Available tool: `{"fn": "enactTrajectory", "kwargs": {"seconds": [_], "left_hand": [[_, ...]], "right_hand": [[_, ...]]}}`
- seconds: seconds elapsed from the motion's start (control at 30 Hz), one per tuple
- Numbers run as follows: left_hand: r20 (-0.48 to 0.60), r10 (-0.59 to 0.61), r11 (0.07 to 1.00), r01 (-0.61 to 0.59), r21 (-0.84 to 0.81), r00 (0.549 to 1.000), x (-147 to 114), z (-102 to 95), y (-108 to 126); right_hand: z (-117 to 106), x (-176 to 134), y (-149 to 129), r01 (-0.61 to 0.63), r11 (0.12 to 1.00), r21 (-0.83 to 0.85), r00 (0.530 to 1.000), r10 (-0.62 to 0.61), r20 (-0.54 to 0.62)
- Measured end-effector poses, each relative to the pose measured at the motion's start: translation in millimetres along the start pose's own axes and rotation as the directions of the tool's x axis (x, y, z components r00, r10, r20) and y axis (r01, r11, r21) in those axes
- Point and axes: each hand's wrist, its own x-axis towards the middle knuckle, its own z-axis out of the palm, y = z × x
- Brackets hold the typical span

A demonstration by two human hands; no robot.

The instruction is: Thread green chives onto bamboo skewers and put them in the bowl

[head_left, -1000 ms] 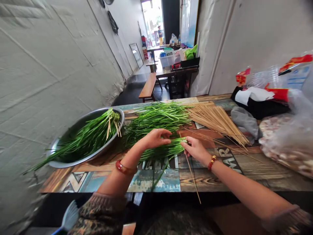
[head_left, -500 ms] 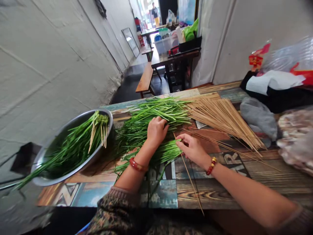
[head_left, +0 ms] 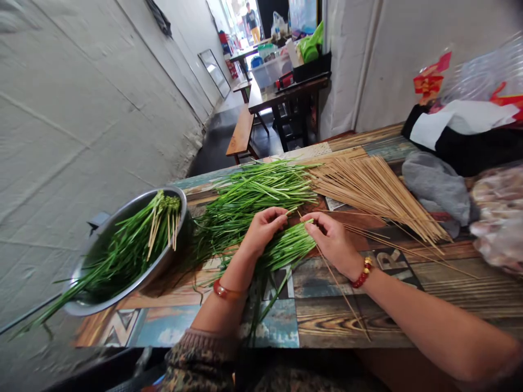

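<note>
My left hand (head_left: 265, 228) is closed in a pinch on a garlic chive stalk (head_left: 291, 210), whose pale end points toward my right hand. My right hand (head_left: 333, 242) grips a thin bamboo skewer (head_left: 344, 294) near its top, by the ends of a row of garlic chives (head_left: 291, 246). The skewer slants down toward the table's near edge, and the row appears threaded on it, though my fingers hide part of it. Just beyond my hands lies a loose heap of garlic chives (head_left: 261, 188).
A fanned pile of bamboo skewers (head_left: 378, 196) lies at right, with several strays nearer me. At left, a metal basin (head_left: 122, 296) holds skewered chives (head_left: 134, 239). Plastic bags (head_left: 435, 182) crowd the table's right end. Beyond stand a bench (head_left: 242, 130) and a distant person (head_left: 252, 24).
My left hand has drawn back from the chive heap toward my right hand, now with a stalk in its fingers. My right hand and the skewer have shifted slightly right in view.
</note>
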Motion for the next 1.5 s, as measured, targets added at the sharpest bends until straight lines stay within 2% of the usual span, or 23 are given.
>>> {"fn": "enactTrajectory", "kwargs": {"seconds": [0.17,0.33,0.47,0.7,1.5], "left_hand": [[0.026,-0.055,0.992,0.058,-0.112,0.998,-2.3,3.6,-2.1],[-0.027,-0.022,0.985,0.017,-0.169,0.999,-4.9,5.0,1.8],[-0.025,0.039,0.986,-0.043,-0.160,0.999,-7.7,7.2,4.9],[-0.007,0.080,0.985,-0.080,-0.155,0.997,-13.7,12.3,3.3],[-0.030,0.024,0.979,-0.030,-0.202,0.999,-14.5,11.7,2.9]], "right_hand": [[1.4,-2.0,0.4,0.130,0.983,-0.128,0.991,-0.130,0.007],[-0.9,-0.7,-0.8,0.187,0.953,-0.238,0.982,-0.180,0.052],[-1.0,-0.6,-1.4,0.213,0.936,-0.279,0.976,-0.193,0.098],[0.8,-2.6,1.4,0.214,0.933,-0.289,0.976,-0.195,0.094],[-0.2,-3.4,1.4,0.211,0.954,-0.212,0.973,-0.186,0.134]]}}
